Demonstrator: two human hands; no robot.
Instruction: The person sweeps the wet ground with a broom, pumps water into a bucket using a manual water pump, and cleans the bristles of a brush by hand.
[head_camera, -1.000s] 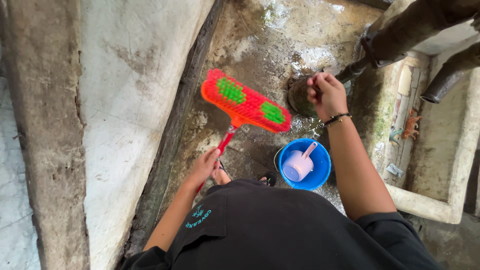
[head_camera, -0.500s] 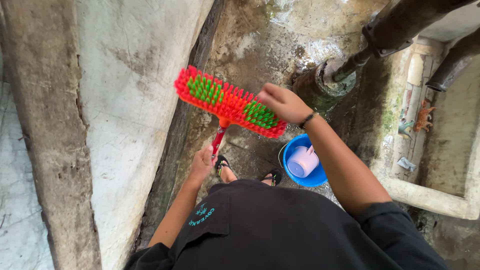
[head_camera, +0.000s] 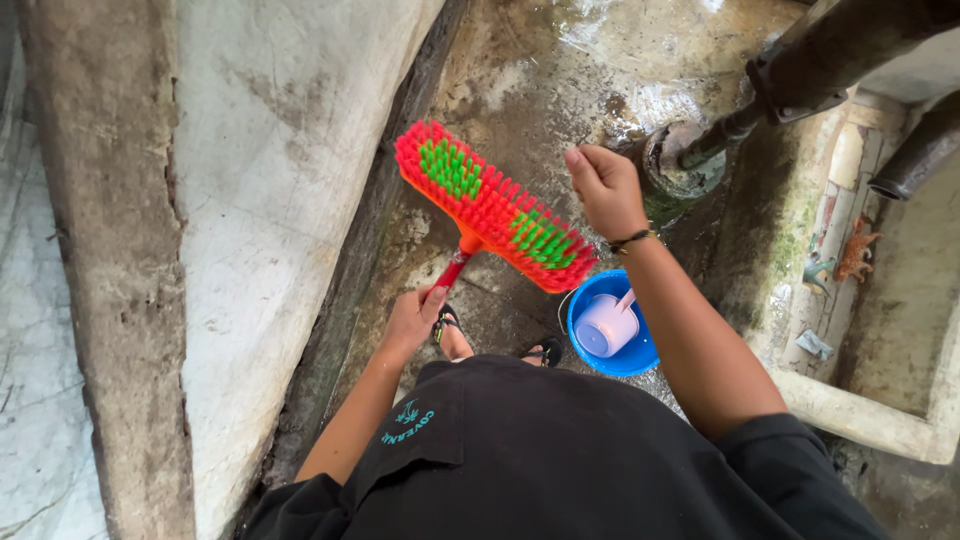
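Item 1: round blue plastic bucket (head_camera: 640, 350), standing on the wet, stained concrete floor (head_camera: 560, 70). It serves as the landmark for all entries below. Contents: one pale lilac plastic dipper (head_camera: 606, 325) with a short handle, lying inside with its handle leaning up against the far wall of the bucket. Whether the bucket also holds water cannot be told.

Item 2: long-handled scrubbing brush with a red-orange head and green bristle patches (head_camera: 495, 208), held raised, up and to the left of the bucket, bristles facing upward. One end of the head overlaps the bucket's far-left rim in the view. Its red handle runs down to the left of the bucket.

Item 3: left hand (head_camera: 413, 320), left of the bucket, closed around the brush handle.

Item 4: right hand (head_camera: 605, 190), above the bucket and just beside the near end of the brush head, fingers curled into a loose fist. It appears to hold nothing; whether it touches the bristles cannot be told. A dark bracelet sits at the wrist.

Item 5: round grimy metal pipe base (head_camera: 680, 170) with a dark rod rising from it, beyond the bucket, up and to the right.

Item 6: concrete trough (head_camera: 880, 420), right of the bucket, with a small orange figure (head_camera: 858, 252) on its ledge.

Item 7: whitewashed, cracked wall (head_camera: 260, 200), well to the left of the bucket.
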